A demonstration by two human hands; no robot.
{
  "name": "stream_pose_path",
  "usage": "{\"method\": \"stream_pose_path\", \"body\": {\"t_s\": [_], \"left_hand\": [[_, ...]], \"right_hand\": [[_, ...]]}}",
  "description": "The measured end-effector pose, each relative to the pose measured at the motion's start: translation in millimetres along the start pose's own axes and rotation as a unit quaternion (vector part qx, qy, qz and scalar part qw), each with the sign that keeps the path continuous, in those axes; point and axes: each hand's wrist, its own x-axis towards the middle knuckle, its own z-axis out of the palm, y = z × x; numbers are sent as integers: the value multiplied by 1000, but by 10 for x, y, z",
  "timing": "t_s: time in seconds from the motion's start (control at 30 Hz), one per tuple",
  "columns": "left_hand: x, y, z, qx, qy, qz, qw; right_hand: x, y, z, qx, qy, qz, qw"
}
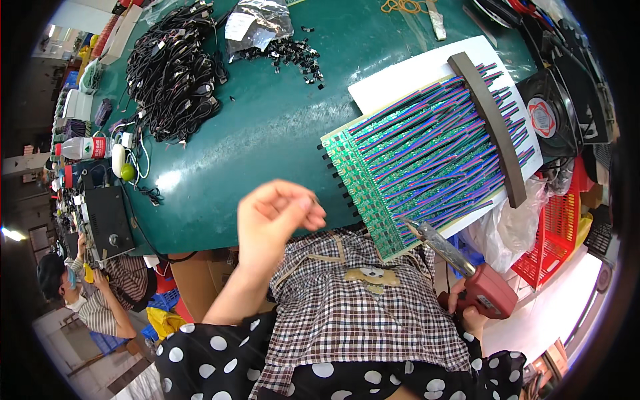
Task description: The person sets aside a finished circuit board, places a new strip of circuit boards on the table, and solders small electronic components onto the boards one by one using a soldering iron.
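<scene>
Soldering iron at the panel's edge

We see the right hand (467, 310) clenched round a red pistol-grip soldering iron (460, 267), tip touching the green circuit-board panel (353, 160); left hand (273, 217) raised, fingertips pinched together.

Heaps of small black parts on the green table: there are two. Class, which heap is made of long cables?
The large black cable heap at the table's far left; the other, the smaller scatter of tiny black clips, spills from a clear plastic bag.
</scene>
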Motion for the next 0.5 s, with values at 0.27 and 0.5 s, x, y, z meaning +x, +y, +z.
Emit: {"method": "stream_pose_path", "body": {"t_s": [0.27, 0.5], "left_hand": [[-342, -242, 459, -8, -79, -79, 994], [-291, -260, 546, 29, -48, -96, 994]], "right_hand": [[13, -44, 40, 1, -5, 17, 1000], [43, -105, 106, -52, -5, 14, 999]]}}
